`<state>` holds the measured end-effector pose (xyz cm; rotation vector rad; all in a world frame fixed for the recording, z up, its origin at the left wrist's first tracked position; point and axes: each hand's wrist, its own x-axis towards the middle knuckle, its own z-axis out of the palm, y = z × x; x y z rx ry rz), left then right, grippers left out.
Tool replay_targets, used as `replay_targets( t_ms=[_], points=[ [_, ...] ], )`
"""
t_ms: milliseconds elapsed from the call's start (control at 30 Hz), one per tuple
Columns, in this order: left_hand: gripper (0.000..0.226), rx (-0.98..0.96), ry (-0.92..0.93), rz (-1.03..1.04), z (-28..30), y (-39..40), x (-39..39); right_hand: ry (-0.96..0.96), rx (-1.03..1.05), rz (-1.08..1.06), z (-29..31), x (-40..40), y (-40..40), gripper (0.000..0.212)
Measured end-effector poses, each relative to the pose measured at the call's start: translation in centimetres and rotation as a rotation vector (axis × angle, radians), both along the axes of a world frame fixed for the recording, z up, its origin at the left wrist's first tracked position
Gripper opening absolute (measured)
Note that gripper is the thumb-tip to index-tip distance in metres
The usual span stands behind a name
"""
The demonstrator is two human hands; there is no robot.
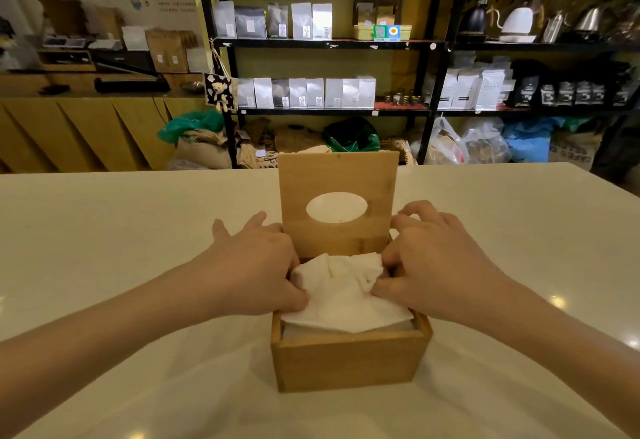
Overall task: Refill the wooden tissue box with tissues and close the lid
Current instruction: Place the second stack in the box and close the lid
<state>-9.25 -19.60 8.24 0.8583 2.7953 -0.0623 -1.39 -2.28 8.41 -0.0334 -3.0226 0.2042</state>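
The box [349,357] sits mid-table [104,248], its lid [337,203] standing upright at 12 o'clock. Tissues [341,295] fill it, the top sheet rumpled. The left hand [258,274] at 9 o'clock and the right hand [434,265] at 3 o'clock each pinch that sheet's edges.

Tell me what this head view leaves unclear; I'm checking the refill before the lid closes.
- Depth of the tissue stack: hidden by the wooden box walls and the crumpled top sheet.
- Fingertips of the left hand and right hand: tucked under the tissue and behind the box rim.
- Lid hinge: covered by both hands and the tissue.
- Labels on the shelf bags: too small and blurred.
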Motion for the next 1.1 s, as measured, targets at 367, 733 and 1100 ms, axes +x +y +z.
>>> replay_targets(
  t_ms=[367, 733, 1100],
  points=[
    [0.046, 0.117, 0.333, -0.009, 1.0, -1.0, 2.0, 0.235, -0.071, -0.005, 1.3, 1.4, 0.9, 0.014],
    [0.044, 0.343, 0.243, -0.009, 0.2, -1.7, 2.6, -0.187, -0.148, 0.130, 1.2, 1.7, 1.5, 0.065],
    [0.073, 0.152, 0.104, 0.006, -0.9, -1.6, 1.4, -0.230, -0.057, 0.117, 0.4, 1.2, 1.5, 0.073]
  ],
)
